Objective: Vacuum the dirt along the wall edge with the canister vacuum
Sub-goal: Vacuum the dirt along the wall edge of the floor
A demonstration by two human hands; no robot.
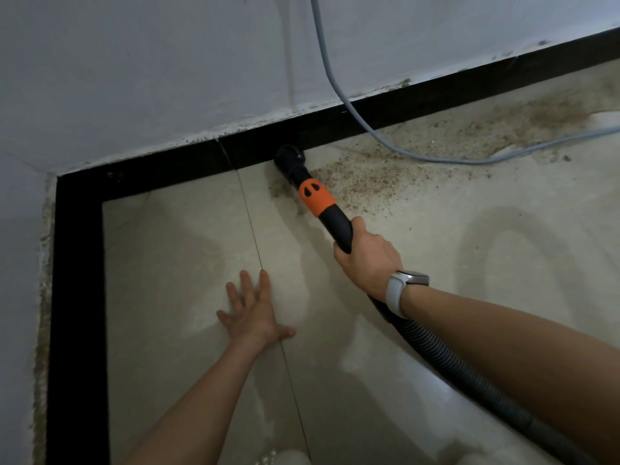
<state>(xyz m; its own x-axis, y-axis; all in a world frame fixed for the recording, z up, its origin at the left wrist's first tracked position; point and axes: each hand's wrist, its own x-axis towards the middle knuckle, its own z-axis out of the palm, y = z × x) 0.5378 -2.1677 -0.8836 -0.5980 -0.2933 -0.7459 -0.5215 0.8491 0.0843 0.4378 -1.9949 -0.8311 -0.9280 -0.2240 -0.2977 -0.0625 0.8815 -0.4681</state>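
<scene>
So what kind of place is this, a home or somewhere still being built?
Probably an indoor room, maybe freshly renovated, though I can't be sure. It's a corner of pale floor tiles edged by a black skirting band under a painted wall, with gritty dirt along the edge and a loose grey cable hanging down.

The tiled floor [436,297] is carrying a spread of dirt [419,152] along the black skirting [402,102]. A grey cable [436,159] is lying across the dirt. The left hand [250,310] is resting flat, fingers spread, on the tiles.

Light: dim, bluish
Shadows: soft, on floor tiles [419,263]
Edges: wide-angle bend in the black skirting [436,92]
Focus: slightly soft
</scene>
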